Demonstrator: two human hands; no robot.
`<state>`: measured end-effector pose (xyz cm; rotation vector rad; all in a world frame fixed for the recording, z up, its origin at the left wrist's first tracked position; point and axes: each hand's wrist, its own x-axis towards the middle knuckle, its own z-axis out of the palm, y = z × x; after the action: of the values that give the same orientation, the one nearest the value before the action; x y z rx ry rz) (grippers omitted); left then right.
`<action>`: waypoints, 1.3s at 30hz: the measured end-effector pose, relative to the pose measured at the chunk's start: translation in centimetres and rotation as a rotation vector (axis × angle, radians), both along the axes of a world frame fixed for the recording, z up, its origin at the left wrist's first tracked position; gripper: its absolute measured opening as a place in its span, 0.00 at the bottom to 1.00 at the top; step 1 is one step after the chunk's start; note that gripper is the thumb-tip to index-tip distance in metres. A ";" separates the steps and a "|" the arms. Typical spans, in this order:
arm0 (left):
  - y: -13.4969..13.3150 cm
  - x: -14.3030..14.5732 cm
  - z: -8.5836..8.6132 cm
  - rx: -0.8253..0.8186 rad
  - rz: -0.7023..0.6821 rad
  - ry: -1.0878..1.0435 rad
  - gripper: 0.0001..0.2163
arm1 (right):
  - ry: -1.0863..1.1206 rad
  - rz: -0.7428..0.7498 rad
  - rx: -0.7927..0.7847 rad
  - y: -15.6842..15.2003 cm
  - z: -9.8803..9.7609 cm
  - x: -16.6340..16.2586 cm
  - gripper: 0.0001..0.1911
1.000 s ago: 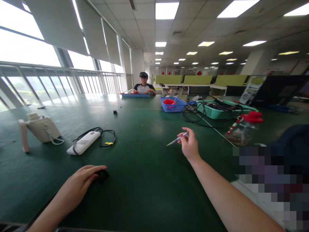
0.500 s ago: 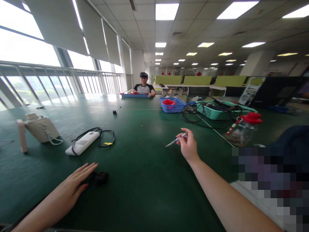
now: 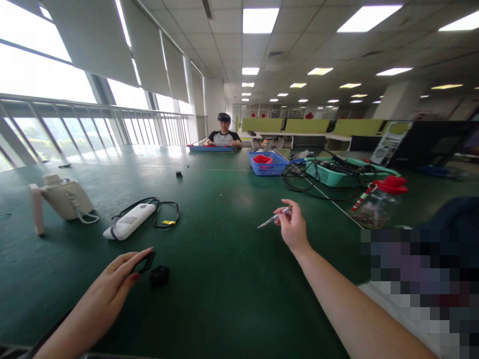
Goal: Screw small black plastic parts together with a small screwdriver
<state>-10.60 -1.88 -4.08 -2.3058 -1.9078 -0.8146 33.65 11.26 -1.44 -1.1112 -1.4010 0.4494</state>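
My left hand [image 3: 114, 279] is closed on a thin, flat black piece [image 3: 145, 261], pinched between thumb and fingers and tilted up off the table. Its exact kind does not show. Right beside the fingertips, a small lumpy black object [image 3: 159, 275] lies on the green tabletop [image 3: 224, 279]. My right hand [image 3: 294, 224] grips a slim screwdriver [image 3: 275, 217] with a clear handle. The metal tip points left and slightly down, above the table.
A white power bank-like device [image 3: 130, 222] with a black cord lies at left, near a beige bottle [image 3: 67, 197]. Blue basket [image 3: 267, 167], green basket [image 3: 333, 174], tangled cables and a red-lidded jar [image 3: 377, 204] stand at right. A person [image 3: 224, 134] sits across the table.
My left hand, flat with fingers stretched beside the black object before, has now lifted the flat black piece in a pinch. The right hand with the screwdriver has hardly moved.
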 end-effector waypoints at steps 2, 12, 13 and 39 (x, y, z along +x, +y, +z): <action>-0.4 1.3 0.3 -0.002 -0.065 0.021 0.21 | -0.003 0.001 -0.002 0.0 0.0 0.0 0.17; 0.1 3.2 -0.3 -0.001 -0.192 0.149 0.18 | 0.009 0.013 -0.002 -0.2 0.3 0.0 0.17; 0.1 3.1 -0.3 0.008 -0.188 0.148 0.18 | 0.008 0.014 0.000 -0.2 0.3 0.0 0.17; 0.4 1.6 -0.7 -0.098 -0.160 0.108 0.22 | -0.010 0.021 0.001 -0.3 0.2 -0.1 0.16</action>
<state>-9.00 -1.50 -4.79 -2.5298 -1.7757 -0.6066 33.51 10.96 -1.23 -1.0998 -1.4231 0.4583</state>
